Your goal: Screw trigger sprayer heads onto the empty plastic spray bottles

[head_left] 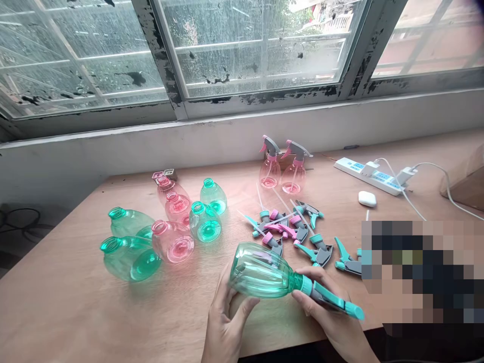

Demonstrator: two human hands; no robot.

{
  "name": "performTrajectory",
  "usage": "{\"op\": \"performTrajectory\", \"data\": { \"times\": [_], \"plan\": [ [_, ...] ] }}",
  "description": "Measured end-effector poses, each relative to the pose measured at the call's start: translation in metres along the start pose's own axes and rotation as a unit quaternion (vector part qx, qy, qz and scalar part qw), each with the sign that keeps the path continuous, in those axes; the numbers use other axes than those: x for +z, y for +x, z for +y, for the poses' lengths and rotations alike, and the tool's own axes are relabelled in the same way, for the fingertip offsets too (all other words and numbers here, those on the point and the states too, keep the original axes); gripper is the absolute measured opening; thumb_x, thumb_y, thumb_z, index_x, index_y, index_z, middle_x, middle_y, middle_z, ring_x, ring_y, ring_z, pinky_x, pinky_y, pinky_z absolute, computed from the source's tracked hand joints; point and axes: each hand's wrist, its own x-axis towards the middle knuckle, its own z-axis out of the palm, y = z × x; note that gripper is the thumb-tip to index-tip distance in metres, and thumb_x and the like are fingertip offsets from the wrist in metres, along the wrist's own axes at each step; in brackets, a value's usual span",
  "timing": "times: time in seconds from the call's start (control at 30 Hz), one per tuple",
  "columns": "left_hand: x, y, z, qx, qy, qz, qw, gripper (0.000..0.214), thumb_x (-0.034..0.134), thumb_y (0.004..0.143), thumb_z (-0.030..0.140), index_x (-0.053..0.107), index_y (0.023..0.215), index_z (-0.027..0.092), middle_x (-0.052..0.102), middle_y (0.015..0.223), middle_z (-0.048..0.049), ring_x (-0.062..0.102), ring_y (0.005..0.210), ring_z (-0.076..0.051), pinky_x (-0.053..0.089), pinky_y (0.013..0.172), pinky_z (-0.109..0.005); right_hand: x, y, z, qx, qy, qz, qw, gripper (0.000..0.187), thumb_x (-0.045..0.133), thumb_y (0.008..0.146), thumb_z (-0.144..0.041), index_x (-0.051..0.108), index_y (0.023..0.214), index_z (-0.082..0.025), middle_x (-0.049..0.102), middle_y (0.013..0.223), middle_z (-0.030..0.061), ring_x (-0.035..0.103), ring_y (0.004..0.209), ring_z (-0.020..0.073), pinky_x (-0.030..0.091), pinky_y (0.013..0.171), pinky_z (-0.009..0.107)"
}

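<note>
A teal transparent spray bottle (pixel 260 272) lies tilted between my hands near the table's front edge. My left hand (pixel 225 315) cups its body from below, fingers curled around it. My right hand (pixel 327 307) grips the teal and grey trigger head (pixel 333 300) fitted at the bottle's neck. Several loose trigger heads (pixel 293 229), teal and pink, lie just beyond my hands. Several capless bottles (pixel 170 227), teal and pink, lie on their sides at the left.
Two pink spray bottles (pixel 282 171) with heads on stand at the back of the wooden table (pixel 75 302). A white power strip (pixel 372 176) with plugged cables and a small white case (pixel 367 198) sit at the right. A window runs behind.
</note>
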Motion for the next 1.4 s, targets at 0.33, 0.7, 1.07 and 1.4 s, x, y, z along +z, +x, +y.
{"op": "performTrajectory", "data": {
  "times": [0.33, 0.7, 1.07, 1.4],
  "plan": [
    [0.009, -0.007, 0.006, -0.005, -0.014, 0.047, 0.999, 0.073, 0.083, 0.087, 0.05, 0.056, 0.151, 0.026, 0.068, 0.15, -0.0123, 0.058, 0.144, -0.036, 0.046, 0.12, -0.047, 0.004, -0.001, 0.003, -0.023, -0.03, -0.003, 0.999, 0.028, 0.089, 0.079, -0.049, 0.082, 0.098, -0.031, 0.083, 0.092, 0.001, 0.076, 0.088, 0.0265, 0.06, 0.075, 0.028],
    [0.002, -0.003, 0.002, -0.018, -0.014, -0.019, 1.0, 0.063, 0.081, 0.092, 0.04, 0.06, 0.151, 0.034, 0.065, 0.155, -0.0076, 0.055, 0.147, -0.035, 0.044, 0.122, -0.046, -0.009, 0.005, 0.009, 0.061, 0.064, -0.053, 0.995, 0.034, 0.084, 0.086, -0.052, 0.073, 0.105, -0.026, 0.044, 0.057, -0.0096, 0.04, 0.055, 0.0144, 0.038, 0.055, 0.025],
    [0.007, -0.005, -0.002, 0.005, -0.014, 0.089, 0.996, 0.11, 0.088, 0.07, 0.071, 0.046, 0.157, 0.02, 0.059, 0.159, -0.0173, 0.051, 0.149, -0.04, 0.045, 0.12, -0.044, 0.0, 0.001, 0.003, -0.009, -0.003, -0.061, 0.998, 0.018, 0.088, 0.08, -0.034, 0.082, 0.097, -0.031, 0.079, 0.092, 0.0007, 0.072, 0.089, 0.0258, 0.056, 0.079, 0.03],
    [0.004, -0.005, 0.009, -0.016, -0.047, 0.0, 0.999, 0.071, 0.093, 0.078, 0.043, 0.068, 0.144, 0.032, 0.071, 0.149, -0.0064, 0.058, 0.145, -0.035, 0.046, 0.12, -0.039, -0.012, 0.001, 0.021, 0.07, 0.087, -0.081, 0.99, 0.037, 0.084, 0.086, -0.054, 0.071, 0.105, -0.025, 0.045, 0.053, -0.0108, 0.033, 0.047, 0.0101, 0.028, 0.047, 0.024]
  ]
}}
